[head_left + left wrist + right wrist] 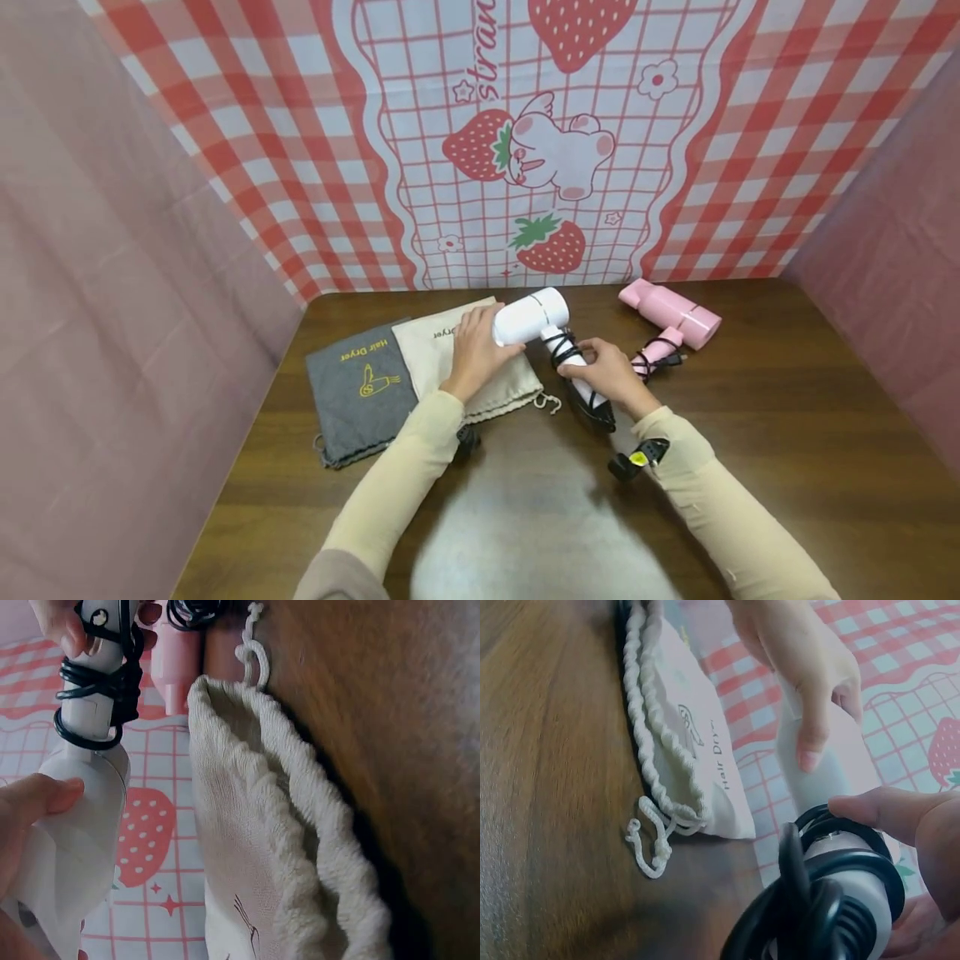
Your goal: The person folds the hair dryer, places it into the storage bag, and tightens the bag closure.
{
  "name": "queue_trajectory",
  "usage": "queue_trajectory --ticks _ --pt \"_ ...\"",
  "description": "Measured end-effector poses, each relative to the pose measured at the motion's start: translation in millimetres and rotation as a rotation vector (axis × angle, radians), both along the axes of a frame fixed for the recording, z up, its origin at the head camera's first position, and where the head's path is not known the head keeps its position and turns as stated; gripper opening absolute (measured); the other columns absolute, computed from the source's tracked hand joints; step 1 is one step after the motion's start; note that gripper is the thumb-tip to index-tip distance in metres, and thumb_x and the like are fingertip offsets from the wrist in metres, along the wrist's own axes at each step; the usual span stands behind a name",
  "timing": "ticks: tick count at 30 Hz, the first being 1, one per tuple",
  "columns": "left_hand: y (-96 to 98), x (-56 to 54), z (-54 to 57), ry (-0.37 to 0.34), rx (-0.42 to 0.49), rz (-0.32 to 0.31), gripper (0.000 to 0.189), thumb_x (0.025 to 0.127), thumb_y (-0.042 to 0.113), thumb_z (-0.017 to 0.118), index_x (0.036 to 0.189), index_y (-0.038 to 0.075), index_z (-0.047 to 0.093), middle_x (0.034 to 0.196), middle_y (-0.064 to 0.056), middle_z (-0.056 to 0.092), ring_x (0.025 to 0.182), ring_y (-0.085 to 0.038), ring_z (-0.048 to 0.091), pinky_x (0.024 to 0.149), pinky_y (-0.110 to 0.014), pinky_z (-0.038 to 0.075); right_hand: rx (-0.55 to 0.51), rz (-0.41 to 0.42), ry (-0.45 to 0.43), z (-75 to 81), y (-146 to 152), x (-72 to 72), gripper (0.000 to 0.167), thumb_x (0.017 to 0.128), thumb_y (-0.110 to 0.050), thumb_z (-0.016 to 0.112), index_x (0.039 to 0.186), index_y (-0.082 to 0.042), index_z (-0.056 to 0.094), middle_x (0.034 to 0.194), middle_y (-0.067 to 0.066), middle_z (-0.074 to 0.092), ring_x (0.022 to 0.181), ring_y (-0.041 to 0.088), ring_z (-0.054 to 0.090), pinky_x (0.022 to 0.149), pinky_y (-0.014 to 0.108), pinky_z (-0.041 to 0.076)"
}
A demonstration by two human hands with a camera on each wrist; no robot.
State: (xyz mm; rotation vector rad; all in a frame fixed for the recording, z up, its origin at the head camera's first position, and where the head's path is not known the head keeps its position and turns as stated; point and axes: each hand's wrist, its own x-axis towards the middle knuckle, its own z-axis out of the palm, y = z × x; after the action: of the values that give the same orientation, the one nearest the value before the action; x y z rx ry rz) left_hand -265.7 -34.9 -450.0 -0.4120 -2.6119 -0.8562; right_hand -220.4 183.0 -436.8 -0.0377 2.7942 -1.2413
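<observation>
Head view | white hair dryer toward far edge of tabletop | left hand curled round barrel's left end, right hand gripping cord-wrapped handle, handle's axis slanting toward near-right corner | cream pouch nearer left hand, mouth toward near edge

We look forward and down from the head; both wrist views closely face the same white hair dryer.

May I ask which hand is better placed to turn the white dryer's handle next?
Probably the right hand: it grips the handle itself, while the left hand holds the barrel.
</observation>
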Motion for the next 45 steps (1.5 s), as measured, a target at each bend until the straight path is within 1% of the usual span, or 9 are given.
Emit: queue_trajectory --ticks 4,6,10,14,18,22,32,37,45 --pt "-1.5 7.4 -0.4 0.044 -0.001 0.022 0.074 0.068 0.033 0.086 0.131 0.009 0.056 0.124 -0.011 0.061 0.114 -0.029 0.055 0.095 -0.044 0.043 -0.088 0.033 -0.082 -2.9 1 0.0 0.065 0.085 -0.032 0.071 0.128 0.012 0.052 0.113 0.028 0.064 0.098 0.029 0.061 0.079 0.031 0.048" --pt "-2.2 11.2 -0.8 0.066 0.003 0.037 0.073 0.067 0.032 0.087 0.13 0.009 0.057 0.123 -0.011 0.062 0.113 -0.029 0.056 0.095 -0.043 0.043 -0.188 0.054 -0.157 -5.0 3 0.6 0.059 0.087 -0.031 0.069 0.124 0.012 0.054 0.104 0.023 0.067 0.089 0.023 0.063 0.075 0.027 0.049" --pt "-3.2 20.7 -0.9 0.081 0.039 0.07 0.072 0.066 0.031 0.087 0.128 0.01 0.058 0.121 -0.01 0.063 0.113 -0.029 0.055 0.097 -0.044 0.042 -0.391 0.098 -0.305 -8.3 4 5.3 0.038 0.091 -0.028 0.064 0.107 0.006 0.058 0.078 0.005 0.065 0.066 0.01 0.06 0.061 0.023 0.051" --pt "-3.5 29.6 -0.4 0.087 0.065 0.108 0.073 0.064 0.031 0.089 0.127 0.012 0.058 0.119 -0.01 0.063 0.112 -0.028 0.055 0.097 -0.045 0.042 -0.467 0.126 -0.346 -10.3 2 10.3 0.034 0.094 -0.033 0.061 0.101 0.001 0.057 0.069 -0.001 0.063 0.059 0.008 0.059 0.057 0.024 0.051" --pt "-1.9 36.9 -1.9 0.115 0.057 0.136 0.074 0.063 0.031 0.089 0.127 0.011 0.058 0.118 -0.01 0.063 0.109 -0.028 0.055 0.093 -0.044 0.043 -0.417 0.109 -0.312 -11.1 -1 14.8 0.04 0.094 -0.04 0.061 0.098 -0.001 0.056 0.068 -0.001 0.061 0.056 0.008 0.057 0.054 0.024 0.049" --pt "0.4 44.6 -5.7 0.131 0.029 0.144 0.074 0.065 0.032 0.088 0.128 0.01 0.056 0.119 -0.011 0.062 0.109 -0.029 0.055 0.092 -0.044 0.043 -0.345 0.057 -0.28 -10.3 -3 19.1 0.043 0.091 -0.044 0.064 0.088 -0.002 0.057 0.062 -0.001 0.057 0.048 0.009 0.052 0.048 0.025 0.044" --pt "-4.5 53.2 -7.6 0.147 0.016 0.161 0.075 0.067 0.032 0.087 0.13 0.01 0.053 0.124 -0.012 0.058 0.112 -0.031 0.053 0.094 -0.045 0.042 -0.306 0.052 -0.225 -2.0 -9 25.7 0.04 0.089 -0.04 0.069 0.081 -0.001 0.058 0.058 -0.001 0.055 0.045 0.01 0.049 0.045 0.025 0.042" --pt "-8.3 53.9 -6.5 0.112 0.02 0.146 0.076 0.069 0.033 0.087 0.131 0.008 0.052 0.125 -0.013 0.058 0.113 -0.032 0.054 0.094 -0.046 0.042 -0.291 0.069 -0.208 -1.2 -11 26.0 0.034 0.088 -0.033 0.07 0.082 -0.001 0.059 0.057 0.0 0.055 0.045 0.01 0.05 0.045 0.025 0.043" --pt "-15.6 58.3 -7.0 0.045 0.017 0.123 0.072 0.074 0.037 0.082 0.132 0.007 0.051 0.127 -0.015 0.057 0.113 -0.032 0.055 0.095 -0.047 0.042 -0.283 0.075 -0.209 -4.5 -13 26.1 0.04 0.087 -0.036 0.071 0.083 0.002 0.061 0.057 0.0 0.055 0.045 0.01 0.05 0.044 0.025 0.042"
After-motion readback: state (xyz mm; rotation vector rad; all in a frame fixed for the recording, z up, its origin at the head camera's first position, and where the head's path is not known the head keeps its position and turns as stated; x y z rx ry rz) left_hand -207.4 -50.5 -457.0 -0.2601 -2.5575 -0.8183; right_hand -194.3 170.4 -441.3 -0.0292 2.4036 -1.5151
